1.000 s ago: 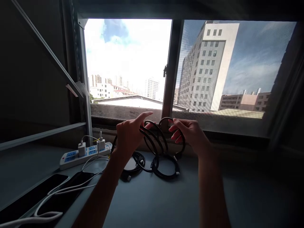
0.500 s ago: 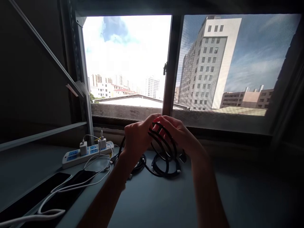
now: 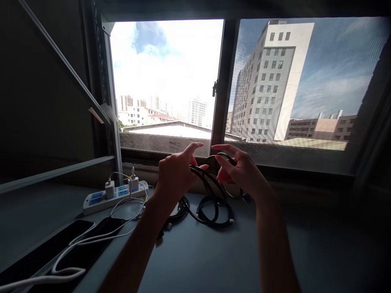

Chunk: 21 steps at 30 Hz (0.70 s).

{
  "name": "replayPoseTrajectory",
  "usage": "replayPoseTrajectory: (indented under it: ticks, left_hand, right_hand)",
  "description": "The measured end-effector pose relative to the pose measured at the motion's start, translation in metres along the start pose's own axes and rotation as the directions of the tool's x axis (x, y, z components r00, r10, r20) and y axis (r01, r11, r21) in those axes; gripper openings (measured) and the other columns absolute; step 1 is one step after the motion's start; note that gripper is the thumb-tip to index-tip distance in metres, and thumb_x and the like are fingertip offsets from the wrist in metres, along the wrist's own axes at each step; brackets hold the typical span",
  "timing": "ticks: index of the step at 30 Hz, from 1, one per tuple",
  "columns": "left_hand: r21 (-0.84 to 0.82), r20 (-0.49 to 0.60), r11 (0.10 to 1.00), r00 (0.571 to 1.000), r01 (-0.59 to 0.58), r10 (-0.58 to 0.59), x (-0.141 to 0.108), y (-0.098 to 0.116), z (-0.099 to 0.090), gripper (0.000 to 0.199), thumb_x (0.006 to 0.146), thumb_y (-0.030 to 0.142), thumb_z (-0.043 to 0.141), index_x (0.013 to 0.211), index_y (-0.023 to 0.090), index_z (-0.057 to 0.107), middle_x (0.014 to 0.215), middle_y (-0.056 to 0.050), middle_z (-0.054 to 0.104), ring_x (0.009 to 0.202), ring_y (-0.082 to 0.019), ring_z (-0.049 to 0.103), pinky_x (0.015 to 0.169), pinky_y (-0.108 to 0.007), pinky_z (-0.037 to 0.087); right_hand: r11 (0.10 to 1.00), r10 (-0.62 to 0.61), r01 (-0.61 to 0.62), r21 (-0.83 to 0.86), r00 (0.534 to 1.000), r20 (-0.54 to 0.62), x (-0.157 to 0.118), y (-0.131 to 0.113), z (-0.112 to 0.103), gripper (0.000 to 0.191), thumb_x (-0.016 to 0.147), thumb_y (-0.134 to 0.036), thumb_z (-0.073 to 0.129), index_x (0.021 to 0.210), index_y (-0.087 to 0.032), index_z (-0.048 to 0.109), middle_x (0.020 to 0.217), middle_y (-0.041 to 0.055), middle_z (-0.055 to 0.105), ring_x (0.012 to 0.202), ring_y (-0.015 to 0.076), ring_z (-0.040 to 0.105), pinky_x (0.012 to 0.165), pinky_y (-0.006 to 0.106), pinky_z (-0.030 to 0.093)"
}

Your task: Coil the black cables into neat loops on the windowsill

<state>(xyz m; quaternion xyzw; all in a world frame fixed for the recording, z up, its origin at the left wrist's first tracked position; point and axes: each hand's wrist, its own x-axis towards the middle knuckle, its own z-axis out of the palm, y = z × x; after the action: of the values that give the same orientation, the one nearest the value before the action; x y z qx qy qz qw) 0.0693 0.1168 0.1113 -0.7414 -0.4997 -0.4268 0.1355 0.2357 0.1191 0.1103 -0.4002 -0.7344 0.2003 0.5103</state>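
Observation:
A black cable (image 3: 215, 183) hangs in loops between my two hands, above the desk. My left hand (image 3: 177, 173) is closed around the loops, its index finger stretched out toward the right. My right hand (image 3: 240, 169) grips another part of the same cable, its index finger pointing left; a dark plug (image 3: 246, 199) dangles just below it. Beneath my hands lies a coiled black cable (image 3: 210, 221) with a light-tipped connector. A second black coil (image 3: 180, 209) rests left of it, partly behind my left forearm.
A white power strip (image 3: 116, 196) with two chargers plugged in stands at the back left. White charging cables (image 3: 100, 236) run across two dark phone-like slabs (image 3: 51, 248). A window with a dark frame (image 3: 224, 81) rises behind the desk, and a metal frame post (image 3: 114, 110) stands at left.
My hands have moved apart, the right one shifting to the right. The cable loops between them have spread out, and both index fingers are now extended.

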Motion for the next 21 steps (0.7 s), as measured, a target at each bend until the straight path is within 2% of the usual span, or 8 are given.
replayPoseTrajectory:
  ticks: [3, 6, 8, 11, 13, 17, 19, 21]
  left_hand:
    - [0.015, -0.028, 0.998, 0.998, -0.053, 0.053, -0.001, 0.001, 0.002, 0.052, 0.076, 0.036, 0.065, 0.124, 0.029, 0.047, 0.079, 0.004, 0.066, 0.071, -0.019, 0.06, 0.058, -0.029, 0.038]
    - [0.039, -0.062, 0.99, 0.989, -0.135, 0.137, -0.001, 0.0, 0.008, 0.055, 0.075, 0.029, 0.062, 0.127, 0.028, 0.043, 0.105, -0.003, 0.062, 0.094, -0.024, 0.057, 0.062, -0.031, 0.042]
    - [0.029, -0.066, 0.985, 0.983, -0.172, 0.174, -0.001, -0.002, 0.012, 0.054, 0.075, 0.023, 0.058, 0.127, 0.025, 0.042, 0.113, -0.006, 0.058, 0.102, -0.026, 0.053, 0.07, -0.034, 0.044]
    - [-0.031, -0.071, 0.988, 0.986, -0.153, 0.151, 0.001, -0.005, 0.015, 0.057, 0.07, 0.014, 0.054, 0.126, 0.023, 0.045, 0.103, -0.005, 0.063, 0.095, -0.025, 0.056, 0.078, -0.037, 0.043]
    - [-0.092, -0.07, 0.99, 0.993, -0.105, 0.099, 0.002, -0.008, 0.014, 0.062, 0.065, 0.011, 0.055, 0.125, 0.025, 0.046, 0.093, -0.002, 0.065, 0.086, -0.022, 0.059, 0.077, -0.035, 0.043]
    - [-0.242, -0.104, 0.97, 0.994, 0.0, -0.026, 0.005, -0.013, 0.013, 0.052, 0.067, 0.016, 0.059, 0.117, 0.029, 0.053, 0.078, 0.004, 0.067, 0.074, -0.017, 0.061, 0.068, -0.029, 0.041]
    - [-0.295, -0.107, 0.955, 0.992, 0.032, -0.066, 0.007, -0.016, 0.017, 0.034, 0.07, 0.023, 0.061, 0.103, 0.028, 0.061, 0.073, 0.003, 0.066, 0.071, -0.017, 0.061, 0.065, -0.028, 0.041]
    - [-0.352, -0.076, 0.935, 0.994, 0.042, -0.073, 0.01, -0.02, 0.022, 0.013, 0.073, 0.03, 0.06, 0.082, 0.023, 0.067, 0.067, 0.002, 0.065, 0.067, -0.017, 0.06, 0.063, -0.027, 0.04]
  right_hand:
    - [1.0, -0.025, 0.025, -0.007, 1.0, 0.018, -0.003, -0.003, 0.0, 0.047, 0.085, -0.042, 0.048, 0.127, -0.022, 0.047, 0.055, -0.0035, 0.061, 0.045, 0.0106, 0.056, 0.043, 0.021, 0.044]
    - [0.997, -0.051, 0.056, -0.055, 0.996, 0.078, -0.008, -0.01, 0.007, 0.051, 0.08, -0.046, 0.055, 0.126, -0.025, 0.048, 0.063, -0.0029, 0.062, 0.052, 0.0112, 0.057, 0.047, 0.022, 0.046]
    - [0.991, -0.091, 0.104, -0.08, 0.985, 0.149, -0.011, -0.015, 0.013, 0.06, 0.072, -0.044, 0.064, 0.127, -0.026, 0.047, 0.072, -0.0013, 0.064, 0.062, 0.0141, 0.06, 0.053, 0.024, 0.049]
    - [0.975, -0.181, 0.208, -0.081, 0.949, 0.257, -0.013, -0.016, 0.018, 0.071, 0.066, -0.034, 0.071, 0.13, -0.027, 0.043, 0.087, 0.0009, 0.066, 0.077, 0.0175, 0.062, 0.066, 0.028, 0.052]
    - [0.964, -0.222, 0.253, -0.08, 0.934, 0.281, -0.012, -0.014, 0.017, 0.065, 0.07, -0.028, 0.067, 0.13, -0.027, 0.043, 0.097, 0.0021, 0.065, 0.084, 0.0178, 0.062, 0.073, 0.029, 0.051]
    - [0.957, -0.237, 0.263, -0.124, 0.953, 0.188, -0.006, -0.007, 0.008, 0.05, 0.076, -0.021, 0.057, 0.125, -0.027, 0.048, 0.105, 0.0023, 0.064, 0.084, 0.0159, 0.062, 0.074, 0.029, 0.05]
    - [0.961, -0.232, 0.243, -0.133, 0.969, 0.09, -0.005, -0.007, 0.005, 0.046, 0.076, -0.018, 0.055, 0.121, -0.028, 0.052, 0.101, 0.001, 0.065, 0.076, 0.0145, 0.061, 0.07, 0.029, 0.05]
    - [0.97, -0.221, 0.217, -0.113, 0.975, -0.024, -0.005, -0.01, 0.003, 0.044, 0.075, -0.017, 0.053, 0.118, -0.028, 0.055, 0.087, -0.0005, 0.065, 0.066, 0.0133, 0.059, 0.062, 0.027, 0.049]
